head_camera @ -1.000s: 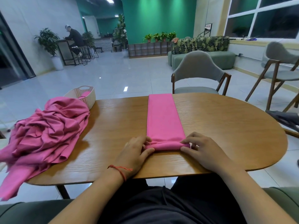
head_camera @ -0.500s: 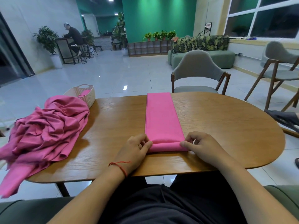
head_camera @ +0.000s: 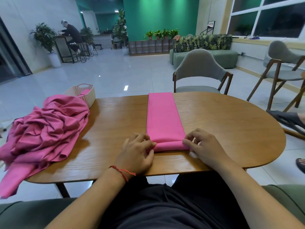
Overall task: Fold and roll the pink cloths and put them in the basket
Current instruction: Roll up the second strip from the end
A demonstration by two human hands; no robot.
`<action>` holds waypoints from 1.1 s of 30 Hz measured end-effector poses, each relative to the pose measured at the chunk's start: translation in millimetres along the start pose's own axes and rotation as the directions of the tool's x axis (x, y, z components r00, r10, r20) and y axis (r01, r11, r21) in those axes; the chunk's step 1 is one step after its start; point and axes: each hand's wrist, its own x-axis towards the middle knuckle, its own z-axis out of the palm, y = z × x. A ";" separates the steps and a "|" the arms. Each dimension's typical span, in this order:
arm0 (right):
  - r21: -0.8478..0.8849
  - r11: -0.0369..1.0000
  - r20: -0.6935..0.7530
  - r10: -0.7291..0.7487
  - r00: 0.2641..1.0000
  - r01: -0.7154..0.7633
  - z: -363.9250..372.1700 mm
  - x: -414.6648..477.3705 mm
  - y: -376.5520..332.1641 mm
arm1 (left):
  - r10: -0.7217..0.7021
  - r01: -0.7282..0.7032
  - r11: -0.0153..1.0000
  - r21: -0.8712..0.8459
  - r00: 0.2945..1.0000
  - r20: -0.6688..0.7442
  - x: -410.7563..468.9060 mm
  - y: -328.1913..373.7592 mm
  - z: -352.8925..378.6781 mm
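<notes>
Left hand (head_camera: 137, 151) and right hand (head_camera: 204, 146), fingers curled, each pinch one end of the roll (head_camera: 171, 145) lying between them. The unrolled cloth (head_camera: 165, 116) runs lengthwise straight away from both hands, so rolling should go forward.

Colours and patterns: folded cloth (head_camera: 165, 116), plain bright pink with a thin darker edge line; heap of cloths (head_camera: 46, 129), plain deeper rose pink; basket (head_camera: 86, 96), cream with a woven lattice pattern, a pink piece inside; table (head_camera: 222, 126), warm brown wood with fine straight grain; wrist string (head_camera: 122, 171), red; chair (head_camera: 199, 68), grey upholstery on a dark brown wood frame; sofa (head_camera: 219, 57), muted green with leaf-print back cushions; wall (head_camera: 158, 14), saturated green; floor (head_camera: 115, 71), pale glossy tiles; trousers (head_camera: 165, 204), black
</notes>
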 end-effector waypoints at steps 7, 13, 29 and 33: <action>-0.118 0.993 -0.018 -0.021 1.000 0.019 2.9 -3.1 -1.3 | -0.061 0.065 0.998 -0.025 0.990 0.124 3.1 -6.9 -1.3; -0.274 0.956 0.069 -0.089 0.994 0.104 4.3 -6.7 3.8 | -0.244 0.286 0.928 -0.239 0.951 0.192 7.5 -20.4 2.5; -0.103 0.990 0.061 -0.089 0.994 0.095 3.0 -2.4 2.7 | -0.249 0.259 0.966 0.001 0.925 0.286 15.7 -10.6 1.8; -0.042 0.999 0.082 0.006 0.997 -0.002 3.6 0.1 4.0 | -0.322 0.343 0.938 -0.047 0.916 0.239 16.2 -11.7 5.5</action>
